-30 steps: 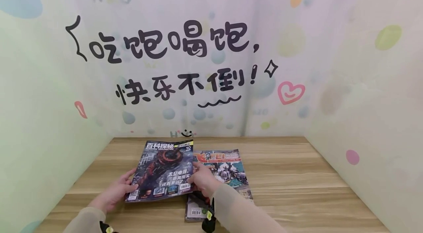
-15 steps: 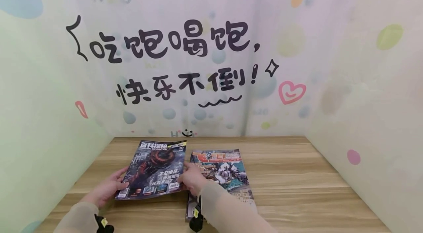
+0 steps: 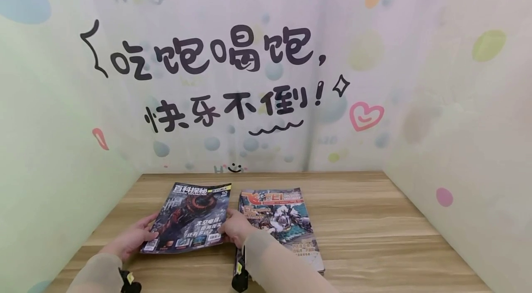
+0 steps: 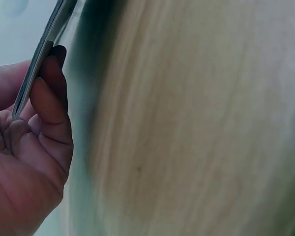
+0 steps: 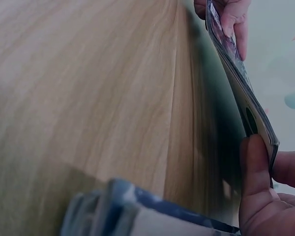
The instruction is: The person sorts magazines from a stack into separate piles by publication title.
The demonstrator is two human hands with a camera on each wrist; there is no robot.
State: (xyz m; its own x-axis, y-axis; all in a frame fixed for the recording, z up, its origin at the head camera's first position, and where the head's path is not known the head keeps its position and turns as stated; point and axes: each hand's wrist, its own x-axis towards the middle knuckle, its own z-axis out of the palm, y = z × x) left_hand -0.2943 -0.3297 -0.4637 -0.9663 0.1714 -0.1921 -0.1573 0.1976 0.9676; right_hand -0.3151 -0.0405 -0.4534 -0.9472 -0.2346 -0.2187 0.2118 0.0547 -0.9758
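Observation:
Both hands hold a dark-covered magazine (image 3: 187,217) with a red and black ring picture, left of centre over the table. My left hand (image 3: 134,239) pinches its left edge, thumb on the cover and fingers beneath. The right hand (image 3: 238,228) grips the opposite edge. From the right wrist view, the magazine (image 5: 238,88) spans from one hand to the other, its thin edge raised off the wood. Right beside it lies a stack of magazines (image 3: 287,224), topped by a colourful cover with a white mechanical figure; my right forearm partly covers its lower left.
The wooden table (image 3: 374,237) reaches back to a printed curtain wall (image 3: 266,145) with large black lettering. Pale side walls close it in on left and right. A black strap device (image 3: 240,274) hangs at the right wrist, close over the stack's near left corner.
Both hands have carried the dark magazine leftward, off the stack's left part, and lowered it a little toward the table. More of the stack's top cover now shows.

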